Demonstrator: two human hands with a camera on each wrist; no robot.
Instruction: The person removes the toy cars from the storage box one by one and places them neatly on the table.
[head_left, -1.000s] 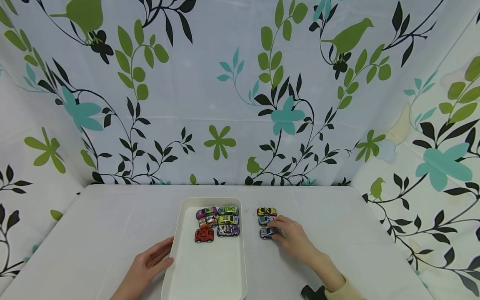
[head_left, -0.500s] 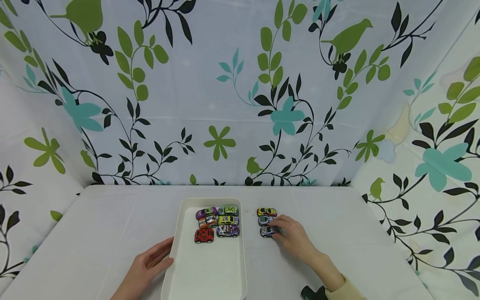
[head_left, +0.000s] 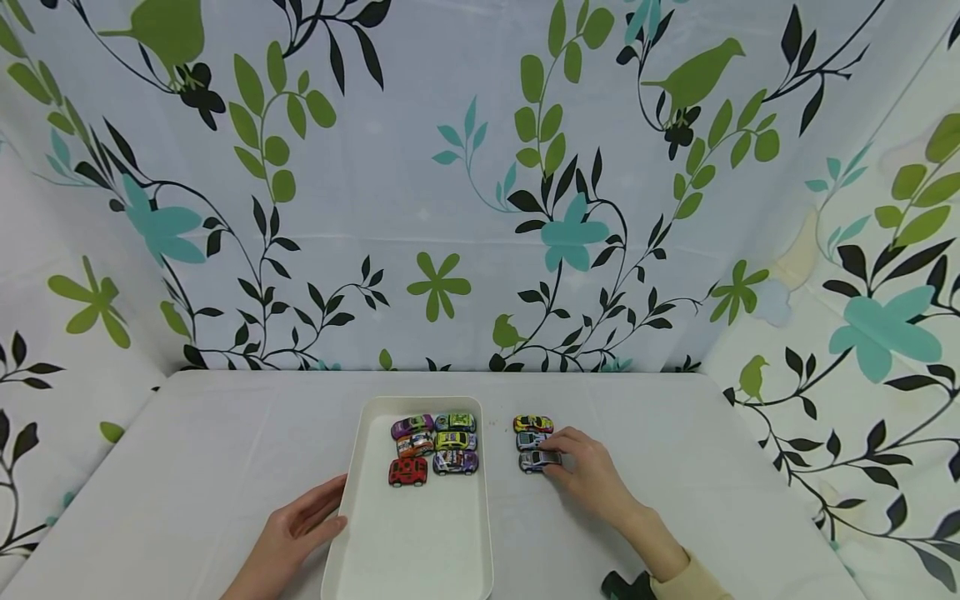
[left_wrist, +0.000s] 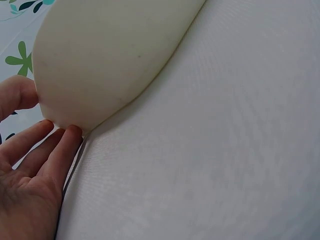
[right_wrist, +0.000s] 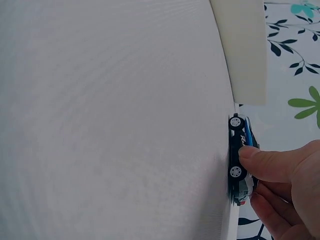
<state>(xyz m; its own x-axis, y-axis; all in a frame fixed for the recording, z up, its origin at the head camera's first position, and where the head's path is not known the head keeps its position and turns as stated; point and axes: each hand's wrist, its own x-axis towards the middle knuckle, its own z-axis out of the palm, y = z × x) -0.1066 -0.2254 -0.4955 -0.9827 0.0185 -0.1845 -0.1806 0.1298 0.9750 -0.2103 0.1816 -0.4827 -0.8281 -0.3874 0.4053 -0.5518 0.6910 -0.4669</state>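
My right hand (head_left: 592,475) pinches a grey toy car (head_left: 534,462) at the near end of a short column on the table. In the right wrist view, the thumb (right_wrist: 265,162) presses the side of that car (right_wrist: 237,147) between its wheels. Just beyond it are a silver-blue toy car (head_left: 529,441) and a yellow-and-red one (head_left: 533,423). My left hand (head_left: 292,529) rests against the left wall of a white tray (head_left: 408,542), its fingertips (left_wrist: 74,131) touching the outside. Within the tray's far half sit several toy cars in two columns, including a red one (head_left: 408,472).
A white cloth (head_left: 187,467) covers the table, with leaf-patterned fabric (head_left: 480,333) hanging behind and at both sides. By the right wrist, a black object (head_left: 626,585) shows at the lower edge of the head view.
The grey car has slid slightly away from me, closer to the silver-blue car, with my right hand moving along. My left hand and the tray look unmoved.
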